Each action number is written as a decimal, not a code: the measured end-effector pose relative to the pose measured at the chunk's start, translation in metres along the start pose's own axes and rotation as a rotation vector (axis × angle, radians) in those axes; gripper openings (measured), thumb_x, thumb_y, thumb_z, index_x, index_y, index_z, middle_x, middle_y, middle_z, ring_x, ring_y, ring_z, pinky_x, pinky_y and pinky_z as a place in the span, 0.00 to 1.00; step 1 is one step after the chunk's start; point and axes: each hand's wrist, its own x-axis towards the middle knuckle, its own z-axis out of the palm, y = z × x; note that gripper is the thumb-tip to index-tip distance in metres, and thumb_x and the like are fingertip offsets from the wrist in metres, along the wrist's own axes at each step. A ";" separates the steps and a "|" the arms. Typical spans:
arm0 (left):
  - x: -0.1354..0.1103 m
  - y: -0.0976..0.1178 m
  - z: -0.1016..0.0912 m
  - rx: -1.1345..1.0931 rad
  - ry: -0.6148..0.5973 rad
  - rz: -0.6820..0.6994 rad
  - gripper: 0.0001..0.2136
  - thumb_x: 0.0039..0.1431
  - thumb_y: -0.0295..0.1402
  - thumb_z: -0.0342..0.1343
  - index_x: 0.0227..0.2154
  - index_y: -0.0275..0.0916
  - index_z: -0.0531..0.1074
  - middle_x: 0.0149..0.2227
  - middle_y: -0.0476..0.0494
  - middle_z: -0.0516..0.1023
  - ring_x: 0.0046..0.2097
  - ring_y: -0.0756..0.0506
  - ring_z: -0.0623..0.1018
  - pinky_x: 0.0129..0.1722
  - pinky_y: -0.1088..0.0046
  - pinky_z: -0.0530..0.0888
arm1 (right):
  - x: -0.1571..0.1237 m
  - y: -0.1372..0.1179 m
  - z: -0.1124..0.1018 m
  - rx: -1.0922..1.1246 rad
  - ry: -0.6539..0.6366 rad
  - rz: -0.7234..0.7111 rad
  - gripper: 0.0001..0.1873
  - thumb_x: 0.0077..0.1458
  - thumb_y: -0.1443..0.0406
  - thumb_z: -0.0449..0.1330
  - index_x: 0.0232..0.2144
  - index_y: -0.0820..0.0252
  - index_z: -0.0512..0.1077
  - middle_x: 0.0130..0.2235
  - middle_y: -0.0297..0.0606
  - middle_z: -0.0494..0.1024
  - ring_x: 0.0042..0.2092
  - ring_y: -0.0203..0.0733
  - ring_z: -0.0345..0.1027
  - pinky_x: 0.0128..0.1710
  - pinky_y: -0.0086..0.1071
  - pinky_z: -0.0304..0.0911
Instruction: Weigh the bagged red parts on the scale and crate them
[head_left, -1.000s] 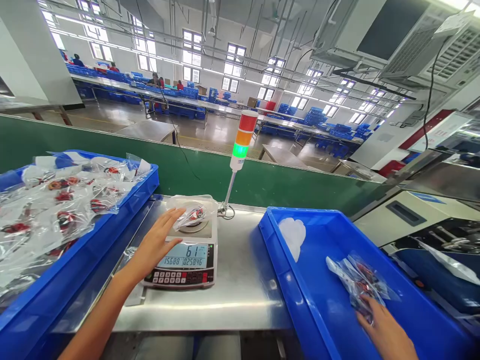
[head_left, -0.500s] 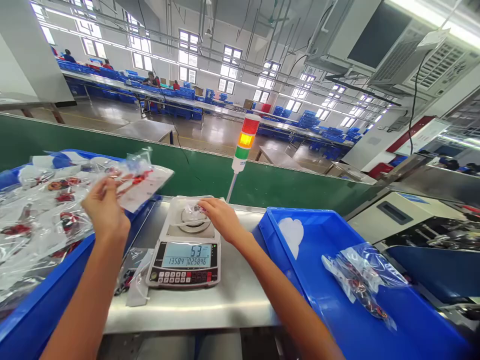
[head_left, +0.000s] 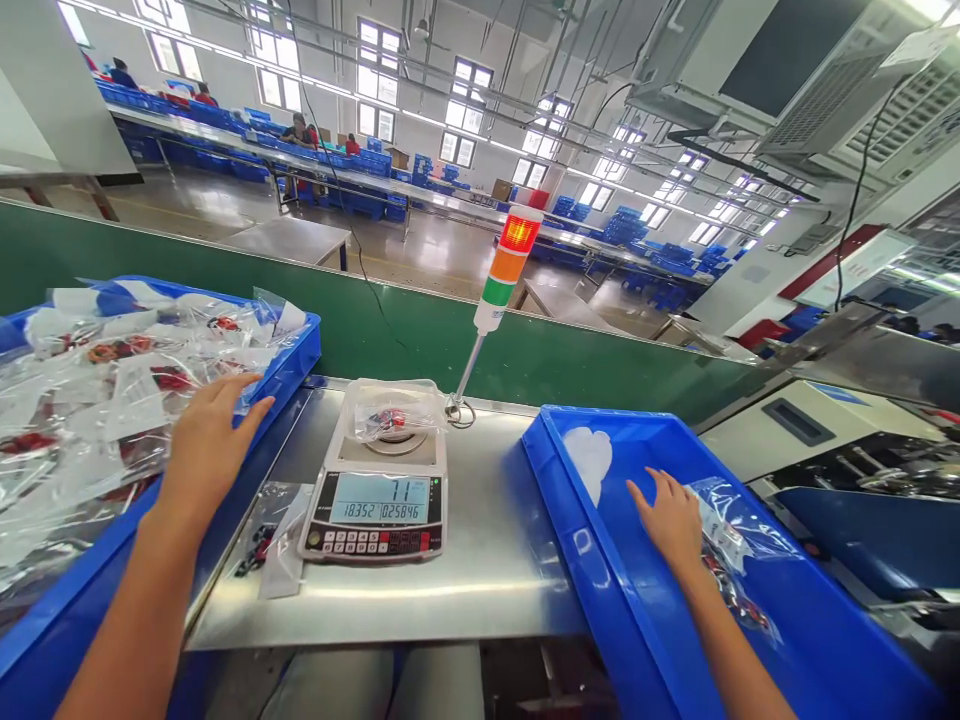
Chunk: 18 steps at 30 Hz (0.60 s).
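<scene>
My left hand (head_left: 212, 435) is open, fingers and thumb apart, above the inner edge of the left blue bin (head_left: 304, 355). Clear bags (head_left: 142, 390) with red and dark wire parts and white paper fill that bin. On the pan of the digital scale (head_left: 375, 510) lies a small clear bag (head_left: 397, 420) with red and dark parts, apart from both hands; the top number reads 71. My right hand (head_left: 671, 520) is inside the right blue bin (head_left: 577, 560), fingers spread, beside a clear bag of wires (head_left: 739, 600), which it partly hides.
A signal light (head_left: 510, 265) on a pole stands behind the scale, its red section lit. Left of the scale lies another bag (head_left: 262, 540) with a white paper (head_left: 285, 565). A green partition (head_left: 420, 350) runs behind the metal table (head_left: 420, 605). People sit at far benches.
My left hand has let go of a bag with red parts. My right hand has moved from the scale into the right bin. The reading went from 53 to 71; the lamp from yellow to red.
</scene>
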 end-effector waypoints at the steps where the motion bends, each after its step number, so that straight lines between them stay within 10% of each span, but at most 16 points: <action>1: -0.008 0.013 0.004 -0.023 -0.046 0.004 0.25 0.63 0.56 0.47 0.49 0.44 0.77 0.56 0.37 0.79 0.61 0.29 0.75 0.66 0.46 0.70 | -0.007 0.024 0.007 -0.075 -0.054 0.137 0.41 0.62 0.45 0.46 0.62 0.70 0.69 0.67 0.68 0.65 0.69 0.76 0.54 0.64 0.73 0.51; 4: -0.021 0.045 0.016 -0.102 -0.159 0.016 0.23 0.65 0.50 0.47 0.49 0.41 0.76 0.56 0.40 0.80 0.60 0.34 0.77 0.65 0.50 0.71 | -0.036 0.072 0.025 -0.193 -0.181 0.297 0.41 0.61 0.46 0.46 0.65 0.66 0.67 0.70 0.64 0.61 0.69 0.83 0.51 0.58 0.81 0.51; 10: -0.027 0.074 0.032 -0.247 -0.230 0.123 0.21 0.68 0.49 0.48 0.48 0.41 0.78 0.56 0.40 0.79 0.61 0.37 0.76 0.66 0.54 0.70 | -0.057 0.107 0.028 -0.290 -0.161 -0.016 0.35 0.62 0.65 0.35 0.61 0.71 0.71 0.61 0.61 0.74 0.61 0.67 0.69 0.59 0.60 0.65; 14: -0.033 0.084 0.043 -0.293 -0.331 0.228 0.20 0.71 0.49 0.48 0.48 0.43 0.79 0.59 0.42 0.78 0.64 0.38 0.73 0.68 0.53 0.67 | -0.061 0.113 -0.006 -0.236 -0.028 -0.078 0.32 0.62 0.58 0.39 0.51 0.62 0.78 0.59 0.57 0.76 0.61 0.66 0.70 0.58 0.56 0.67; 18: -0.043 0.075 0.060 -0.272 -0.426 0.292 0.19 0.70 0.46 0.50 0.54 0.45 0.77 0.62 0.42 0.75 0.66 0.38 0.71 0.68 0.51 0.68 | -0.074 0.101 -0.061 -0.135 -0.070 0.226 0.35 0.61 0.47 0.42 0.52 0.59 0.78 0.36 0.53 0.83 0.39 0.66 0.78 0.39 0.51 0.72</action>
